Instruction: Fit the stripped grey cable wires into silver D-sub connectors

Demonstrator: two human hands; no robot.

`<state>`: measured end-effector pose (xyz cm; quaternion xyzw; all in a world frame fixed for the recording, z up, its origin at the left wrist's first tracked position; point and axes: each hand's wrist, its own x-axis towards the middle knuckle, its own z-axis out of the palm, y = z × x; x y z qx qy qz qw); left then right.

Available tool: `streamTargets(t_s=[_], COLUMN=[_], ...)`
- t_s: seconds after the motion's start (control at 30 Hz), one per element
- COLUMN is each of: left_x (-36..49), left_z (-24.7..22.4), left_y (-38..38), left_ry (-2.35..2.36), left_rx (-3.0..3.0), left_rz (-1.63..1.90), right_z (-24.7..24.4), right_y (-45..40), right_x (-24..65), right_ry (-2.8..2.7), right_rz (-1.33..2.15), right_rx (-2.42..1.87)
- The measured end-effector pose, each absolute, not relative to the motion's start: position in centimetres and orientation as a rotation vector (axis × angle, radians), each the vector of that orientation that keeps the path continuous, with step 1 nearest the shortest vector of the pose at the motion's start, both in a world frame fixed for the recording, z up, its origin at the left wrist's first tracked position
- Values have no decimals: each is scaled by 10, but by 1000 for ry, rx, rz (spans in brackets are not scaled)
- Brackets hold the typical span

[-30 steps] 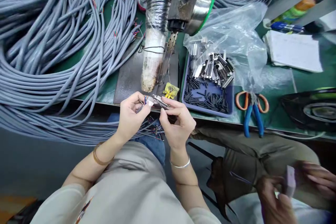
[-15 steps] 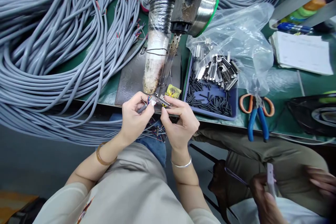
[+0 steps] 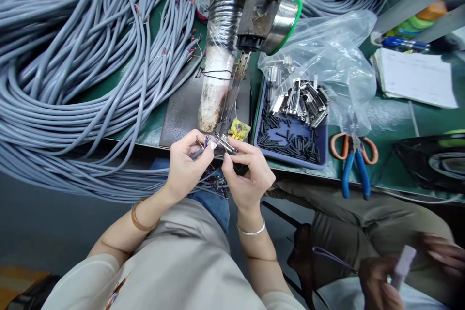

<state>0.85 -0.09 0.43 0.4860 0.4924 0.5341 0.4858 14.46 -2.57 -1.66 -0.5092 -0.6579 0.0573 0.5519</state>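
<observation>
Left hand pinches a grey cable, likely bendy; at its three o'clock, right hand pinches a connector, probably light, stiff, best held by the ends.

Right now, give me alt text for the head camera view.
The left hand pinches a gray cable with colored wires; the right hand holds a metal connector near a soldering iron. A cable heap fills the left; a blue parts tray and pliers lie at right.
</observation>
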Motion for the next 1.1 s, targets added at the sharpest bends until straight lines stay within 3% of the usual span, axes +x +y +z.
streamTargets(t_s=[0.23,1.1], left_x=[6,4], left_z=[6,8], left_y=[0,1], left_ry=[1146,1209], left_rx=[1274,1158], left_rz=[1287,1165], right_z=[-12,-9], right_y=[-25,-27], right_x=[148,148], right_ry=[-1456,-1639], right_rz=[391,119], right_rx=[-1214,-1220])
